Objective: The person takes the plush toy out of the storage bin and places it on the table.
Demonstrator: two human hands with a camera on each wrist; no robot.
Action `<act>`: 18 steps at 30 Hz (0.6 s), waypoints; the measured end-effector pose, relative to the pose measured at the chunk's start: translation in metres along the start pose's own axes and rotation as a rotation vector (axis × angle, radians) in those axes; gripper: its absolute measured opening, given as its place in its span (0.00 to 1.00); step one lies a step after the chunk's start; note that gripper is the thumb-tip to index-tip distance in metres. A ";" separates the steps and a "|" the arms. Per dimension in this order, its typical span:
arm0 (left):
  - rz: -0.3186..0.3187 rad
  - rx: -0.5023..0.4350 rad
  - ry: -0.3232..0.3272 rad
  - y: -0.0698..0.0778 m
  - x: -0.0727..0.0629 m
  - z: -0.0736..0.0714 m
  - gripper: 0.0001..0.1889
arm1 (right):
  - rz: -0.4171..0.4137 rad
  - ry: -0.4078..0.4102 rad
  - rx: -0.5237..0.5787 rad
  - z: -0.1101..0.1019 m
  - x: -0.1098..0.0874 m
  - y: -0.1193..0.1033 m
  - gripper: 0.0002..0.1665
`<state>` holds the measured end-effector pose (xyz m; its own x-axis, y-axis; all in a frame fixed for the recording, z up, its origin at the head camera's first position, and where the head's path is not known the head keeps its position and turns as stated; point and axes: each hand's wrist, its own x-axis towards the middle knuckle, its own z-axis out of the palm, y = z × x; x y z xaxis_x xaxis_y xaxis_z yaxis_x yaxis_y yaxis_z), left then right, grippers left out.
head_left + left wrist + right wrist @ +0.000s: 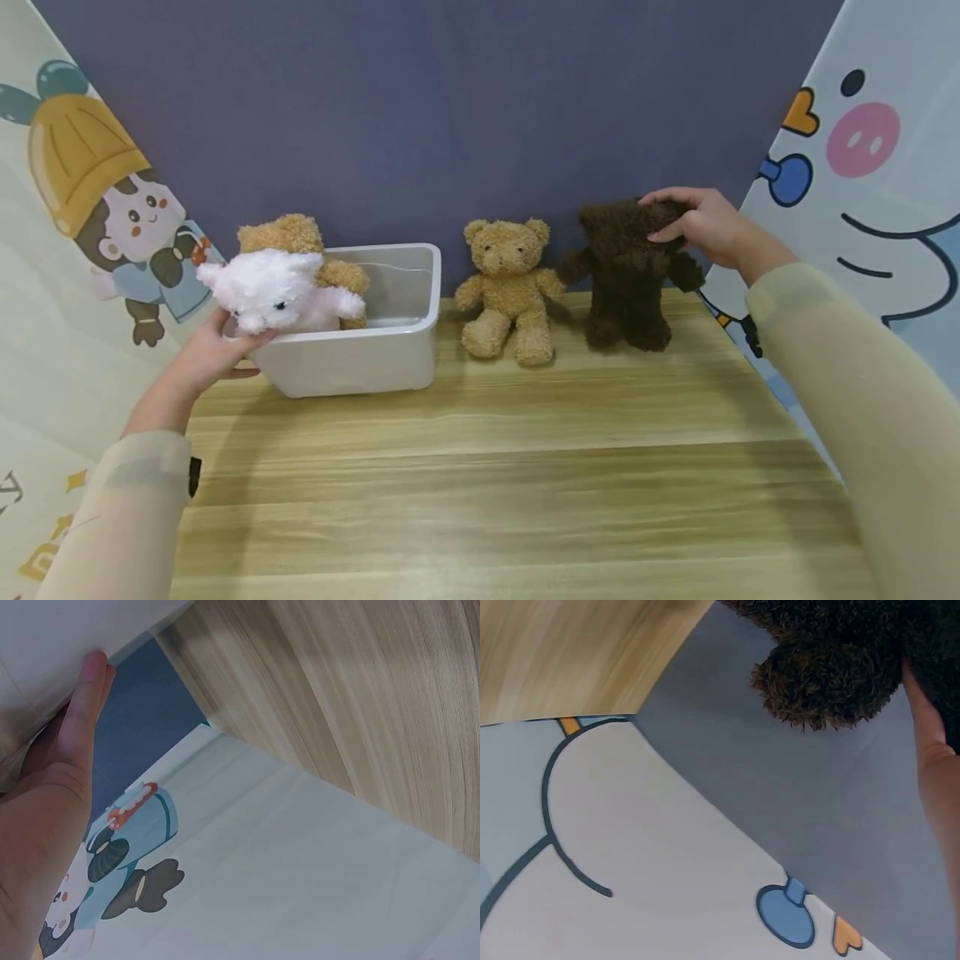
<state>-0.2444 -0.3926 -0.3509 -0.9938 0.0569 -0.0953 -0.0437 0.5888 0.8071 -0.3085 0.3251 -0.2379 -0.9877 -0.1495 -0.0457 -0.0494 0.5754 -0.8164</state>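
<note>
"What's furthest to your left?"

"A pale panel (45,350) printed with a yellow-capped cartoon child (142,221)."

"And next?"

"My left hand (206,358). It's clamped on the left end of a white plastic bin (352,362), thumb at the front rim and fingers against the outside. The bin stands on the wood-grain tabletop (487,483)."

"Anything inside it?"

"A fluffy white plush animal (270,287) leans over the front rim, right by my thumb. Behind it, partly hidden, is a curly tan bear (285,235)."

"What's right of the bin?"

"A second tan teddy (506,283), upright on the tabletop near the purple-grey backdrop (450,108), facing me. Just beside it is the dark brown bear (622,275), upright too. My right hand (701,229) pinches its head between thumb and fingers. I can't tell whether its feet bear any weight."

"And beyond that?"

"Another panel, with a pink cartoon snout (862,140)."
</note>
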 end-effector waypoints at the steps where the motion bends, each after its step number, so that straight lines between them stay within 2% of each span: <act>1: 0.000 0.000 -0.001 0.000 0.000 0.000 0.57 | 0.004 -0.003 0.000 0.000 0.001 0.003 0.39; 10: -0.009 -0.001 -0.001 0.003 -0.002 0.000 0.57 | 0.001 0.000 -0.032 -0.002 0.006 0.028 0.38; 18: -0.017 -0.003 0.000 0.003 -0.002 0.001 0.57 | 0.002 -0.020 0.030 0.009 0.010 0.042 0.38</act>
<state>-0.2427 -0.3903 -0.3484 -0.9930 0.0468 -0.1087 -0.0606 0.5876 0.8069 -0.3188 0.3409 -0.2776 -0.9847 -0.1644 -0.0581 -0.0429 0.5517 -0.8330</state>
